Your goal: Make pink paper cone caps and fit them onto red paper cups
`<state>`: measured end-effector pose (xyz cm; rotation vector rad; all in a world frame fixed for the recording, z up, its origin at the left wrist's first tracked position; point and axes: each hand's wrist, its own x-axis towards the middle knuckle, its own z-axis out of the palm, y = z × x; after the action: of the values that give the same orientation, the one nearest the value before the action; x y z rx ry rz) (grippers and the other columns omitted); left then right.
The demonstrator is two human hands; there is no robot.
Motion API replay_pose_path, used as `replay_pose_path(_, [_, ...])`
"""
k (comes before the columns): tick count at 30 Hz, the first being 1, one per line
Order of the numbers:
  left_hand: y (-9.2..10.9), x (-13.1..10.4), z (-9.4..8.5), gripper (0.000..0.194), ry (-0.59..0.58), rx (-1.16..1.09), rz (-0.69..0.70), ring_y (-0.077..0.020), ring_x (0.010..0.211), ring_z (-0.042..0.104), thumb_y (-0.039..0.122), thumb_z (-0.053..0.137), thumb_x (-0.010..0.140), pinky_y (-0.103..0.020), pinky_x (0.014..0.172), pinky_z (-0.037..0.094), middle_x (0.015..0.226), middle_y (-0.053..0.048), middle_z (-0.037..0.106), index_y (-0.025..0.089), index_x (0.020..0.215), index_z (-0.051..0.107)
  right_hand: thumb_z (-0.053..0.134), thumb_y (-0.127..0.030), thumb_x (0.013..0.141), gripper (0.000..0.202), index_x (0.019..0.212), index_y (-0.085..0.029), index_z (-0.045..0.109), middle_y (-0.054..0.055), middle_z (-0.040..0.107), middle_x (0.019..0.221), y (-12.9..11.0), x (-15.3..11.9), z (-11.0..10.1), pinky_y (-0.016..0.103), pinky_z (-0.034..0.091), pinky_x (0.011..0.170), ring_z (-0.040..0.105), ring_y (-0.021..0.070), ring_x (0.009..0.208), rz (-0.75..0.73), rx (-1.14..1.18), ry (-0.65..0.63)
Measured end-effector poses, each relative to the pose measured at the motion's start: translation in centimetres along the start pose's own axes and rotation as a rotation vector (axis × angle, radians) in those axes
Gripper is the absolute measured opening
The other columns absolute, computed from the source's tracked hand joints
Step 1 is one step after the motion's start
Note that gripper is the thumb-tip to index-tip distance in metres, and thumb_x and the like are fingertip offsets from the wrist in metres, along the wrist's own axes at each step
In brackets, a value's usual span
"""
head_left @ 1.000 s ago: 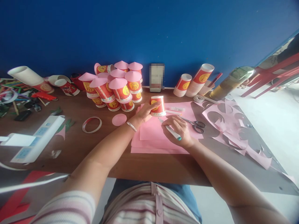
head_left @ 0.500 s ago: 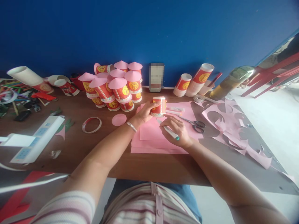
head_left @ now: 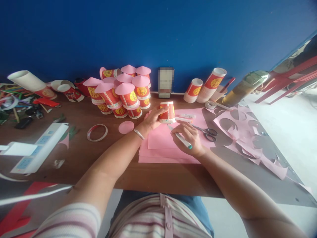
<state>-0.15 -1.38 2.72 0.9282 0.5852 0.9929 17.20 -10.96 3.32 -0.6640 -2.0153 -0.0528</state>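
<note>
My left hand (head_left: 154,119) is closed around a red and white paper cup (head_left: 167,114), held upside down with its wide rim at the bottom. Green marks show on the white band near that rim. In my right hand (head_left: 189,138) is a white marker (head_left: 182,140) with a green end, gripped like a pen just below and right of the cup, apart from it. Both hands are above a stack of pink paper sheets (head_left: 158,155). On the sheets, behind my right hand, lie a glue stick (head_left: 187,116) and black-handled scissors (head_left: 209,134).
Left of the cup stand several stacked cups with pink cone tops (head_left: 125,89). A phone (head_left: 166,82) leans on the blue wall. Further right are stacked paper cups (head_left: 211,84), a bottle (head_left: 245,86) and pink scraps (head_left: 244,135). A tape roll (head_left: 97,133) and power strip (head_left: 39,148) lie left.
My left hand has turned the cup, so another part of its printed side and green-marked band faces me. My right hand with the marker has shifted slightly right.
</note>
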Motion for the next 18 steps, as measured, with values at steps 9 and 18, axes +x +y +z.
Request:
replay_pose_path(9, [-0.18, -0.22, -0.23, 0.029, -0.027, 0.022, 0.049, -0.0177, 0.081, 0.061, 0.043, 0.077, 0.082, -0.030, 0.071, 0.046, 0.088, -0.003, 0.067, 0.017, 0.096, 0.074, 0.059, -0.007, 0.091, 0.018, 0.098, -0.023, 0.058, 0.001, 0.068, 0.077, -0.10, 0.26, -0.35, 0.031, 0.054, 0.063, 0.066, 0.0172, 0.067, 0.053, -0.045, -0.010])
replay_pose_path(18, [-0.19, -0.18, -0.18, 0.027, -0.081, 0.040, 0.057, -0.0194, 0.085, 0.064, 0.040, 0.075, 0.082, -0.031, 0.072, 0.047, 0.092, -0.004, 0.071, 0.019, 0.098, 0.076, 0.058, -0.008, 0.093, 0.016, 0.097, -0.023, 0.058, 0.002, 0.068, 0.080, 0.13, 0.03, -0.33, 0.031, 0.052, 0.065, 0.065, 0.0169, 0.068, 0.098, -0.034, -0.009])
